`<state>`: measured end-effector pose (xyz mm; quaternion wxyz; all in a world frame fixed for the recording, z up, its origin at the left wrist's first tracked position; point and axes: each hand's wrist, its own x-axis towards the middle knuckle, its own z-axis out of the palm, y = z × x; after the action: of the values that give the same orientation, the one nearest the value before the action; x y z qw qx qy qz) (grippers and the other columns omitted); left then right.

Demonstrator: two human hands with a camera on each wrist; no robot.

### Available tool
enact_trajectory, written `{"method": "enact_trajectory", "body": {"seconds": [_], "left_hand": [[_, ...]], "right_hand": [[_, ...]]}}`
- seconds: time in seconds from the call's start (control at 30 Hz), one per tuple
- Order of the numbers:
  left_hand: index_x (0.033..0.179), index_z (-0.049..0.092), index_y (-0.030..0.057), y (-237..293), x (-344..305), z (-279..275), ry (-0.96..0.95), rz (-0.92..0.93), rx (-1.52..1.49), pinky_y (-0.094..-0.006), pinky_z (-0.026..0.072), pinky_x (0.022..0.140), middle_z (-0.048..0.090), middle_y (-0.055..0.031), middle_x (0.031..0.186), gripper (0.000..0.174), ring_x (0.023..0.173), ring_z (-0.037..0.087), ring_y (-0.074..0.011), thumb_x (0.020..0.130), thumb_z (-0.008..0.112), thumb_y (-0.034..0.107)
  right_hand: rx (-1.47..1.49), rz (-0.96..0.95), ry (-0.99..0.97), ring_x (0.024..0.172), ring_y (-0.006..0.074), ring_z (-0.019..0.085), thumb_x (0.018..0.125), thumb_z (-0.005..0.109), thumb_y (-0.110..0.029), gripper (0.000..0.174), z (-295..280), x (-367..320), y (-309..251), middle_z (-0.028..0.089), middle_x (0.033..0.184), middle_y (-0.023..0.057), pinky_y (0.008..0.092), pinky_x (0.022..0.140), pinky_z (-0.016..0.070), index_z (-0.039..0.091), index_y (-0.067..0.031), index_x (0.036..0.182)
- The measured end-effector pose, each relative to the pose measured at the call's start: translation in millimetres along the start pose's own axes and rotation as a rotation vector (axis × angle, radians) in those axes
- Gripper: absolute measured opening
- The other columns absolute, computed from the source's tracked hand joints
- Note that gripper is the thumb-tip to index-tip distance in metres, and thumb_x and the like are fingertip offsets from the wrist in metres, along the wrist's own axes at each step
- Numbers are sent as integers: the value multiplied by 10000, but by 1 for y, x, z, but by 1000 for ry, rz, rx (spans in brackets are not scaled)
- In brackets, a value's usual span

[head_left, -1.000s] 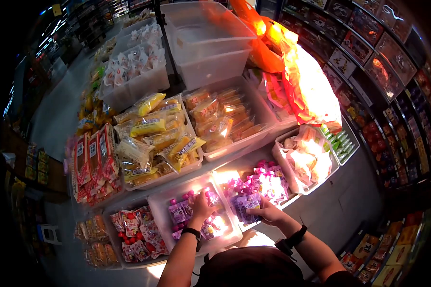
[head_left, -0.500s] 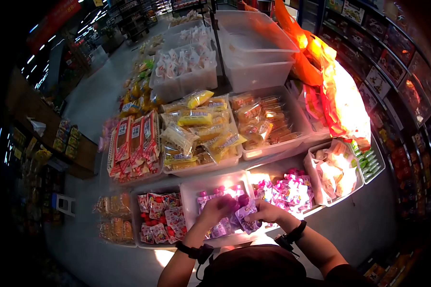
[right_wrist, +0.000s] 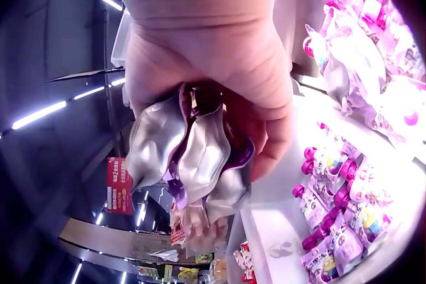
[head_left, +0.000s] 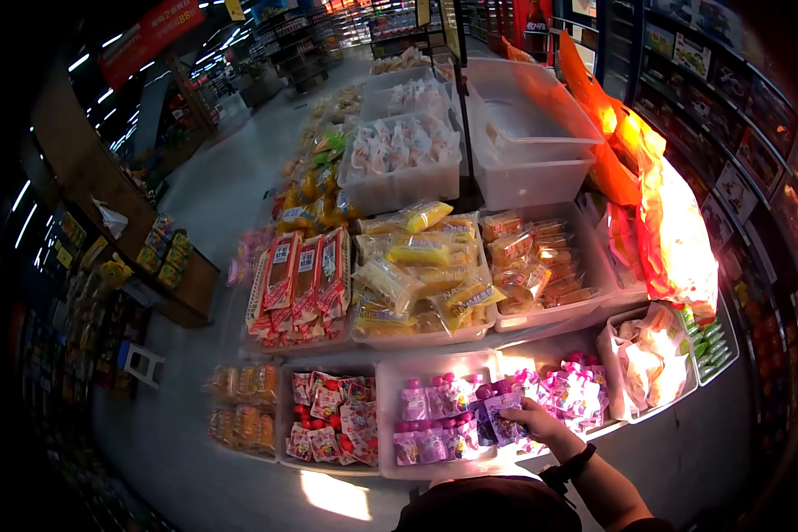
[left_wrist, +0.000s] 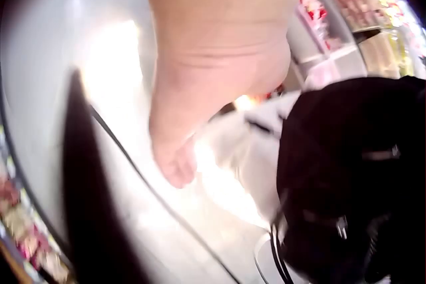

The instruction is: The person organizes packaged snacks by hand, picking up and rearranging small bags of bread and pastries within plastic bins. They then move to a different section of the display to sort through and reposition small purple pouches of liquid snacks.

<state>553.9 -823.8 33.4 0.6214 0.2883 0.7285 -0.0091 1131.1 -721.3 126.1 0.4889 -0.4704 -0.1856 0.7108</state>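
Observation:
My right hand (head_left: 543, 424) grips a bunch of purple spouted pouches (head_left: 504, 418) over the right side of a white bin (head_left: 434, 362). In the right wrist view their silvery bottom ends (right_wrist: 200, 157) hang below the palm, side by side. Inside the bin, similar purple pouches (head_left: 421, 445) with magenta caps lie in two rows. A looser heap of purple pouches (head_left: 575, 392) fills the compartment to the right. Out of the head view, my left hand (left_wrist: 200, 101) hangs beside a black bag (left_wrist: 346, 177); its fingers are partly hidden, and nothing shows in them.
Left of the bin stand red-capped pouches (head_left: 332, 417) and packaged bread (head_left: 244, 403). Behind are yellow-wrapped snacks (head_left: 421, 275), red-and-white packs (head_left: 301, 284) and brown pastries (head_left: 541, 266). Stacked clear bins (head_left: 532, 177) and an orange bag (head_left: 674, 222) rise at the back right.
Both hands came together over the bin, then the left hand dropped out of the head view. The right hand keeps its purple pouches. Pouches now lie in rows in the bin; the view has shifted.

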Motion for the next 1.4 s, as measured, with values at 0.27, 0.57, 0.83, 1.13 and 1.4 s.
{"method": "enact_trajectory", "body": {"seconds": [0.27,0.57,0.83,1.13,1.4], "left_hand": [[1388,426,102,170,11,47,71,168,-163,-352,468,672,645,-83,1103,606,874,624,-216,936,494,499],[1398,406,101,168,11,46,79,169,-188,-355,461,702,626,-88,1131,619,908,606,-228,924,511,486],[1406,389,99,166,10,46,92,150,-186,-357,454,728,610,-92,1155,633,938,590,-238,914,527,474],[1415,369,98,172,10,47,95,162,-172,-360,446,758,591,-97,1182,652,972,571,-250,903,544,461],[1423,352,97,177,10,50,84,181,-172,-363,439,785,574,-101,1206,670,1002,555,-260,893,560,450]], "right_hand": [[-123,-15,-11,956,104,583,906,673,-251,402,-3,10,6,655,1050,7,259,820,452,577,-55,1243],[-85,-16,-60,1020,140,599,907,666,-224,389,13,21,-10,658,1108,35,293,912,454,574,-43,1239],[87,-10,-4,1072,155,579,920,634,-188,383,2,20,0,637,1140,40,316,919,456,552,-49,1267],[201,-42,42,966,214,675,948,564,-177,353,-19,23,24,670,1107,117,359,856,549,536,10,1246],[191,-17,28,927,206,676,945,581,-198,339,-16,12,19,680,1063,103,347,826,551,558,5,1216]]}}
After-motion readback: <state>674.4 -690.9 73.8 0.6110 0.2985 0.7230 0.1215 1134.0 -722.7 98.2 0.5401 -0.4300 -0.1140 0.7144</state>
